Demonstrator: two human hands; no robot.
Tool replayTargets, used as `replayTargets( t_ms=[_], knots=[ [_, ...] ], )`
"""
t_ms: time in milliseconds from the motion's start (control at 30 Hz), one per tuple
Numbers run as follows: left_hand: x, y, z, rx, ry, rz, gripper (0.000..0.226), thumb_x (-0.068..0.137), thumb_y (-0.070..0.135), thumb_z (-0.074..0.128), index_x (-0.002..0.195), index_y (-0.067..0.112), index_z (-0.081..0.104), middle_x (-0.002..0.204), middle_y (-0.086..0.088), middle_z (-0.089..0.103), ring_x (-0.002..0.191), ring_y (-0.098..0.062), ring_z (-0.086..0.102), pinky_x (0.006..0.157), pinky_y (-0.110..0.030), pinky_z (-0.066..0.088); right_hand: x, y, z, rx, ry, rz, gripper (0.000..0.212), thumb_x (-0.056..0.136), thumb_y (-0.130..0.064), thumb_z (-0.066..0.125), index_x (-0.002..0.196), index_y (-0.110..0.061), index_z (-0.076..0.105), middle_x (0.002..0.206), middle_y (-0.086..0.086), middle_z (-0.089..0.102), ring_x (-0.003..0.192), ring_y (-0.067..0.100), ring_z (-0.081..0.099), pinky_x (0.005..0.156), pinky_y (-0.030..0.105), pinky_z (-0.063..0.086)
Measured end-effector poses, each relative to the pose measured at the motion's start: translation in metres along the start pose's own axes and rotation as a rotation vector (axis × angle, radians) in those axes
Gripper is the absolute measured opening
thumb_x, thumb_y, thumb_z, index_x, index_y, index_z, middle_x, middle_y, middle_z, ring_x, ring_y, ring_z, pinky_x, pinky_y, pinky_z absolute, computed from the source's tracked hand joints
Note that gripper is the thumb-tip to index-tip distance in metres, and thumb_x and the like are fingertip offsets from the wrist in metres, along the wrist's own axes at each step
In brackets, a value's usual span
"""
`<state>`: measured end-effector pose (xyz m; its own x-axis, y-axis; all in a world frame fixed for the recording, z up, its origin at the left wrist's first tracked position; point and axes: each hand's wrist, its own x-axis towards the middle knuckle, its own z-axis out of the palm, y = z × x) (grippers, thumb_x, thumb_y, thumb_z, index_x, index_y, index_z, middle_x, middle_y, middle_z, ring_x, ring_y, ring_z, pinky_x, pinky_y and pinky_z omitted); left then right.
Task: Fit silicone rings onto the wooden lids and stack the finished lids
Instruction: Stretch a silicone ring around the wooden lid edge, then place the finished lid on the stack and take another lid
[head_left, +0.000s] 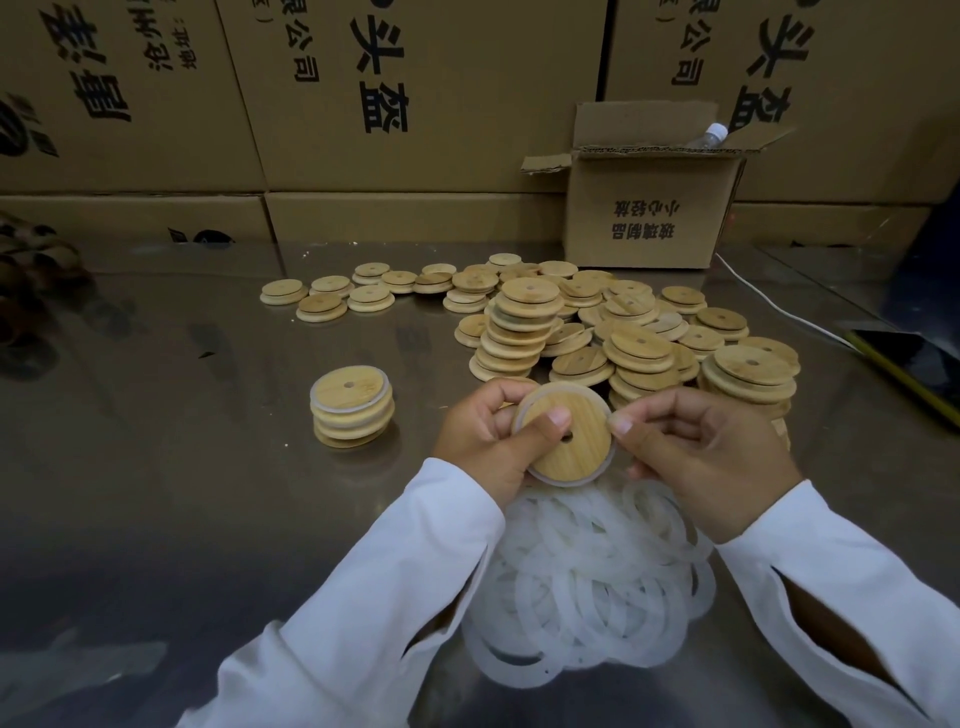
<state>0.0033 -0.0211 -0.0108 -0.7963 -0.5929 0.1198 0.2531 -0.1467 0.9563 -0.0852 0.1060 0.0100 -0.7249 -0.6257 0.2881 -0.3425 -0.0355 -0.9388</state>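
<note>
A round wooden lid (574, 447) with a small centre hole is held up between both hands, a translucent silicone ring around its rim. My left hand (485, 441) grips its left edge, thumb across the face. My right hand (701, 457) pinches the ring at the lid's right edge. Below my hands lies a heap of white silicone rings (587, 577). A short stack of ringed lids (352, 406) stands to the left. A large pile of bare wooden lids (613, 327) spreads behind.
The work surface is a shiny metal table (182, 493). An open cardboard box (649, 208) with a bottle in it stands at the back right, in front of a wall of large cartons (415, 104). A white cable (769, 301) and a dark flat object (919, 358) lie at the right edge.
</note>
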Motion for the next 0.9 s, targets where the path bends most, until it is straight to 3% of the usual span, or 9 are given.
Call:
replayTargets(
  t_ms=[233,333,467,567,733,900],
  knots=[
    [0.006,0.011,-0.011,0.052,0.195,0.138,0.014,0.076,0.007,0.068,0.083,0.018,0.064,0.076,0.001,0.071,0.077,-0.016,0.067,0.080,-0.040,0.053,0.003,-0.002,-0.002,0.030,0.075,0.030,0.009,0.082,-0.012,0.061,0.075,-0.016,0.063,0.055,-0.006,0.065,0.043,0.006,0.056,0.050,0.011,0.046],
    [0.011,0.023,-0.028,0.066,0.409,0.278,0.017,0.074,0.010,0.071,0.085,0.021,0.064,0.076,0.007,0.071,0.076,-0.009,0.067,0.077,-0.033,0.055,0.001,-0.005,-0.001,0.040,0.029,0.024,0.009,0.083,-0.012,0.059,0.075,-0.014,0.062,0.056,-0.003,0.065,0.045,0.008,0.056,0.050,0.012,0.047],
    [0.017,0.036,-0.061,0.121,0.747,0.442,0.019,0.075,0.017,0.075,0.092,0.018,0.065,0.063,0.016,0.068,0.061,0.005,0.064,0.057,-0.012,0.050,-0.001,-0.007,0.001,0.021,-0.033,0.016,0.009,0.083,-0.013,0.058,0.076,-0.014,0.063,0.056,0.001,0.064,0.047,0.010,0.057,0.052,0.014,0.049],
    [0.018,0.039,-0.079,0.159,0.937,0.508,0.025,0.072,0.020,0.076,0.094,0.017,0.066,0.068,0.018,0.065,0.066,0.006,0.065,0.055,-0.006,0.046,-0.001,-0.006,0.001,-0.001,-0.042,0.027,0.010,0.083,-0.013,0.057,0.075,-0.014,0.063,0.056,0.001,0.064,0.048,0.011,0.057,0.053,0.015,0.049],
    [0.023,0.030,-0.095,0.235,1.012,0.382,0.028,0.071,0.027,0.077,0.096,0.024,0.065,0.071,0.018,0.061,0.059,0.011,0.061,0.048,-0.003,0.042,0.000,-0.004,0.001,0.003,-0.030,0.050,0.010,0.084,-0.012,0.056,0.076,-0.011,0.063,0.055,0.001,0.062,0.046,0.010,0.056,0.052,0.014,0.048],
    [0.029,0.020,-0.106,0.324,1.024,0.151,0.025,0.074,0.035,0.073,0.093,0.022,0.062,0.075,0.010,0.060,0.064,-0.002,0.056,0.051,-0.012,0.037,0.001,-0.004,0.001,-0.004,-0.022,0.078,0.010,0.084,-0.013,0.056,0.077,-0.010,0.063,0.059,0.005,0.062,0.045,0.008,0.055,0.051,0.013,0.047]
  ],
)
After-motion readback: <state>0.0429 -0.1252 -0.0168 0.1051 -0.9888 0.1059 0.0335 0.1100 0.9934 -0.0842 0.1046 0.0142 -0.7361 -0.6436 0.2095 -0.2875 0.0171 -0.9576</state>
